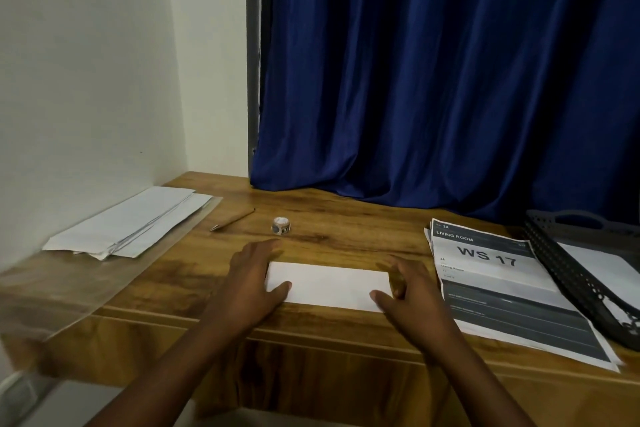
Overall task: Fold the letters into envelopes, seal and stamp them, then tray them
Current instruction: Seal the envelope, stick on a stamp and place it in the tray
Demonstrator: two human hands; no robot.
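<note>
A folded white letter (pixel 329 282) lies flat near the front edge of the wooden desk (pixel 346 229). My left hand (pixel 256 274) rests on its left end with fingers straight. My right hand (pixel 403 288) lies at its right end, thumb on the paper, fingers straight. A stack of printed letters (pixel 498 274) headed "WS 17" sits to the right. White envelopes (pixel 135 222) are piled at the far left. A small roll of stamps (pixel 281 226) stands behind the letter. A black mesh tray (pixel 585 263) holding a white envelope (pixel 602 270) is at the right edge.
A pen (pixel 232 219) lies between the envelopes and the stamp roll. A clear plastic sheet (pixel 69 288) covers the desk's left part. A blue curtain (pixel 450 80) hangs behind the desk and a white wall (pixel 86 80) closes the left side.
</note>
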